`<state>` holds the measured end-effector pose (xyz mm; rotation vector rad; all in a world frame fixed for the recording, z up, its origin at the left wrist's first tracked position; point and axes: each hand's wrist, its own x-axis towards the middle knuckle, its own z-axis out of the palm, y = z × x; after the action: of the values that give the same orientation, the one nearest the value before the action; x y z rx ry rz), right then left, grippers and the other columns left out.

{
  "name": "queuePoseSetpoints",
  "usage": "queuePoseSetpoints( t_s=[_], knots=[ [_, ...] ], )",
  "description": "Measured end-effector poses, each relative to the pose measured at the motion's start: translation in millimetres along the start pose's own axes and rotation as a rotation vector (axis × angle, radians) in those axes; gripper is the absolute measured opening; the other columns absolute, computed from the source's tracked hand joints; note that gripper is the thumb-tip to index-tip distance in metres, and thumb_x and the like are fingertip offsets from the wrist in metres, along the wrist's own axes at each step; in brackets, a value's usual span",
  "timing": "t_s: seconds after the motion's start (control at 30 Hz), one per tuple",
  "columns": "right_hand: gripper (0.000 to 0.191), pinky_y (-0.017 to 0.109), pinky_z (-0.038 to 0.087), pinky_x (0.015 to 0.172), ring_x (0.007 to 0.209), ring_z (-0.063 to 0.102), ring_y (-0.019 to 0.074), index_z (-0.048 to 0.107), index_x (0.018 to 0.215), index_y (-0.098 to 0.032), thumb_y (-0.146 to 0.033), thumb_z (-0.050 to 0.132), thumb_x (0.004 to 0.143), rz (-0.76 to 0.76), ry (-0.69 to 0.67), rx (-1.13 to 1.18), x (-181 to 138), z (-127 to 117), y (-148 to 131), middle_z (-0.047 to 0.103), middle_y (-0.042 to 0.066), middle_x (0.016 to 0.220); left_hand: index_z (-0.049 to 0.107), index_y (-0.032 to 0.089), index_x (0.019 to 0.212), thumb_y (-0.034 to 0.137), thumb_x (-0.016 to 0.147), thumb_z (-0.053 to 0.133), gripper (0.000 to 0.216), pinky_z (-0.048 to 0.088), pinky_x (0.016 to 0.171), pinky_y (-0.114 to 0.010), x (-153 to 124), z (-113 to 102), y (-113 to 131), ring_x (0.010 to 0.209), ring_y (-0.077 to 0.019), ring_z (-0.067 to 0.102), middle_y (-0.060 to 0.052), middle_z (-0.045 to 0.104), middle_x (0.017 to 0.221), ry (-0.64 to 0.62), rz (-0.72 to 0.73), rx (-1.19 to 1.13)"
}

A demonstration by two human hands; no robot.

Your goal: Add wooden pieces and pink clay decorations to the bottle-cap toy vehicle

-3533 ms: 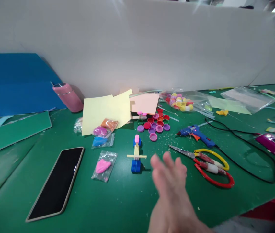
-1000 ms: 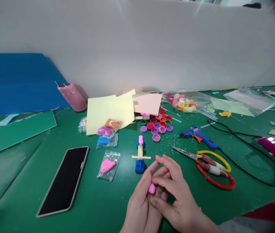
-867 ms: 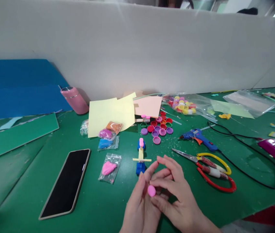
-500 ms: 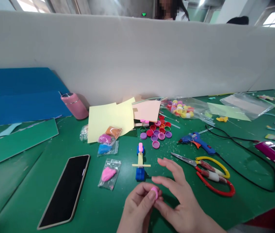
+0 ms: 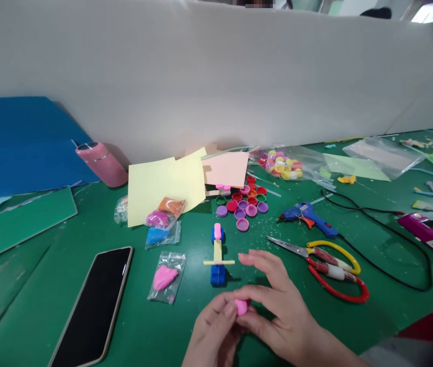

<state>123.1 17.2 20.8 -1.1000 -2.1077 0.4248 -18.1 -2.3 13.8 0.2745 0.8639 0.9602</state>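
A small lump of pink modelling clay (image 5: 241,307) is pinched between the fingers of both hands near the front of the table. My left hand (image 5: 216,323) grips it from the left with thumb and fingers. My right hand (image 5: 281,306) presses it between thumb and index finger, its other fingers stretched forward. Just beyond the hands stands a small model (image 5: 218,255) with blue clay ends, a pale stick across it and a pink piece on top. To its left lies a clear bag of pink clay (image 5: 166,278).
Scissors (image 5: 323,265) and a blue glue gun (image 5: 310,219) with its cable lie right. Several bottle caps (image 5: 243,224) are scattered behind the model. A phone (image 5: 94,306) lies left, a pink bottle (image 5: 103,164) farther back. A white partition (image 5: 216,76) borders the table.
My right index finger and thumb have closed onto the pink clay, which my left hand was holding alone. The view has tilted down slightly.
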Motion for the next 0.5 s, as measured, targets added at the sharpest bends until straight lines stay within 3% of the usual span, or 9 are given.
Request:
queuePoseSetpoints(
  t_s=[0.23,0.5],
  knots=[
    [0.032,0.041,0.035,0.097,0.120,0.032,0.0264,0.057,0.106,-0.020,-0.029,0.060,0.075,-0.012,-0.053,0.057,-2.1,3.7,2.6,0.037,0.008,0.131,0.068,0.013,0.066,0.024,0.060,0.074,0.014,0.039,0.059,-0.019,2.0,-0.9,1.0,0.061,-0.0109,0.051,-0.002,0.061,0.062,0.058,0.009,0.015],
    [0.022,0.039,0.031,0.097,0.116,0.033,0.0238,0.062,0.097,-0.027,-0.017,0.056,0.078,-0.006,0.005,0.063,-0.4,10.3,7.4,0.038,0.002,0.124,0.069,0.012,0.075,0.028,0.064,0.070,0.019,0.041,0.064,-0.024,5.2,-2.4,-3.3,0.064,-0.0128,0.050,-0.005,0.061,0.068,0.008,0.049,-0.004]
  ],
)
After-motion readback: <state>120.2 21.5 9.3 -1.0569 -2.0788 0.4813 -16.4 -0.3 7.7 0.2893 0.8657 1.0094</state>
